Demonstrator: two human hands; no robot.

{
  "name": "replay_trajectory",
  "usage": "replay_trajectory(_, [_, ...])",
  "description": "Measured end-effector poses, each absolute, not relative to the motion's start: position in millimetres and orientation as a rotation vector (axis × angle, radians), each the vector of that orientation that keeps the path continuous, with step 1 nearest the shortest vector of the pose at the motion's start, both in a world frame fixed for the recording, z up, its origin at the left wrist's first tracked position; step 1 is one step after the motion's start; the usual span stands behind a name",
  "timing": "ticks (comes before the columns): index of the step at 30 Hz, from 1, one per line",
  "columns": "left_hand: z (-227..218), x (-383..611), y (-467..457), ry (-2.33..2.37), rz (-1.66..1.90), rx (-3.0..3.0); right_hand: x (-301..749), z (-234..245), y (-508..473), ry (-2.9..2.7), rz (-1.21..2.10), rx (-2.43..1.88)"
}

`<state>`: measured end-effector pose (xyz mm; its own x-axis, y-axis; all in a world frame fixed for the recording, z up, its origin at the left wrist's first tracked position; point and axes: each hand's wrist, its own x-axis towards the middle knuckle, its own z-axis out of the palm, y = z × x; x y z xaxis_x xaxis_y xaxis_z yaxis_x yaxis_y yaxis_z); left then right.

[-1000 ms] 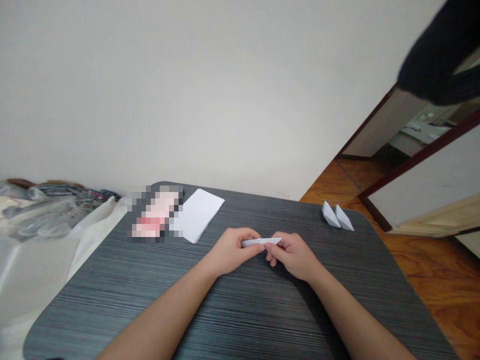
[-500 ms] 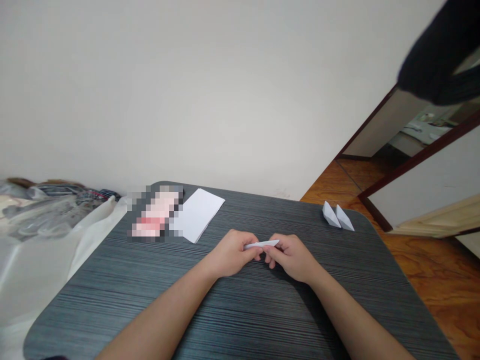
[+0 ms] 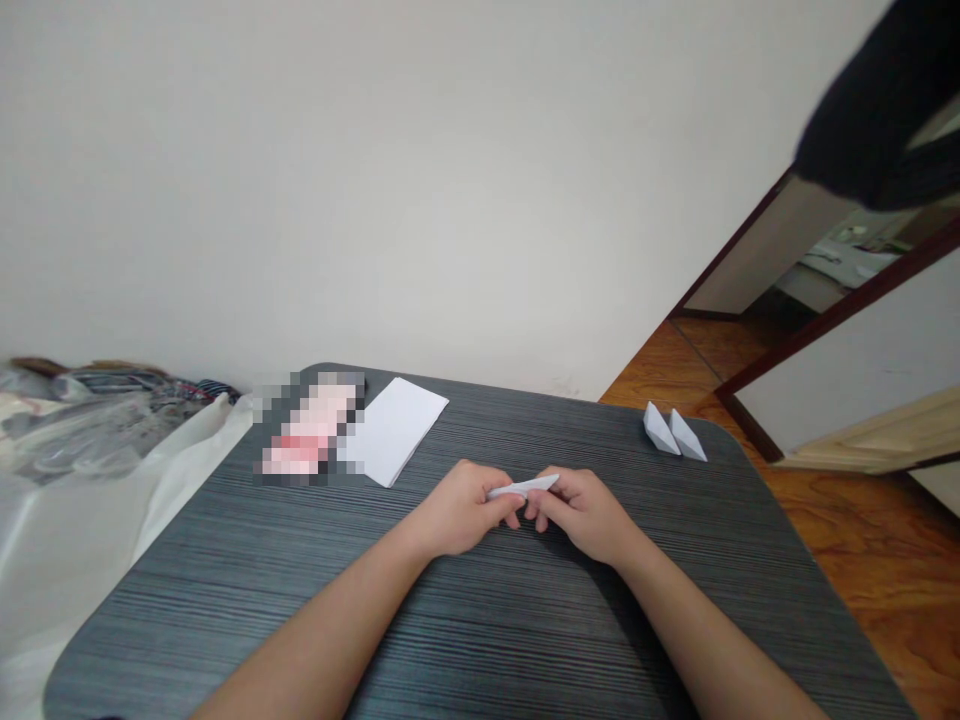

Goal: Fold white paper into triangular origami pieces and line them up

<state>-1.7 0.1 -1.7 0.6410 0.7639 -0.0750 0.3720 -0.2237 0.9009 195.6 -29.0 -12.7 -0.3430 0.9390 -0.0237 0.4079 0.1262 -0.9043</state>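
Both my hands meet at the middle of the dark striped table [image 3: 465, 640]. My left hand [image 3: 461, 515] and my right hand [image 3: 585, 515] each pinch one end of a small folded white paper piece [image 3: 525, 487], held flat just above the tabletop. The fingers of both hands are closed on it. A stack of white paper sheets [image 3: 394, 430] lies further back on the left. Two finished folded paper shapes [image 3: 673, 432] stand near the table's far right corner.
A blurred pink and dark object [image 3: 311, 430] lies next to the paper stack. Plastic bags and cloth [image 3: 90, 430] are piled left of the table. A wooden floor [image 3: 885, 560] and an open doorway [image 3: 832, 265] lie to the right. A dark blurred shape [image 3: 877, 110] hangs at the top right.
The hands have moved slightly closer together on the folded piece, and the paper has tilted a little. Nothing else has moved.
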Motion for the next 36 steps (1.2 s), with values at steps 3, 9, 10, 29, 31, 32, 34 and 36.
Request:
replay_trajectory(3, [-4.1,-1.0,0.6,0.897,0.484,1.788,197.0,-12.2,-28.5,-1.818,1.159,-1.333])
replay_trajectory(9, [-1.3,-0.1,1.3,0.945,0.511,1.690,200.5,-15.6,-25.8,-1.743,1.152,-1.349])
replay_trajectory(10, [-1.3,-0.1,1.4,0.952,0.512,1.680,200.5,-16.9,-25.4,-1.733,1.150,-1.349])
replay_trajectory(29, [-4.4,-0.3,2.6,0.916,0.543,1.501,203.3,-21.0,-26.0,-1.672,1.138,-1.358])
replay_trajectory(31, [-4.9,-0.5,2.9,0.897,0.542,1.477,203.0,-21.7,-26.1,-1.675,1.129,-1.362])
replay_trajectory(32, [-5.2,-0.6,3.1,0.889,0.540,1.472,203.0,-21.8,-26.1,-1.680,1.125,-1.364])
replay_trajectory(34, [-6.2,-0.9,3.3,0.872,0.533,1.478,203.5,-21.5,-26.0,-1.689,1.119,-1.365])
replay_trajectory(36, [-7.3,-1.1,3.5,0.859,0.537,1.507,204.3,-20.6,-26.1,-1.699,1.112,-1.360])
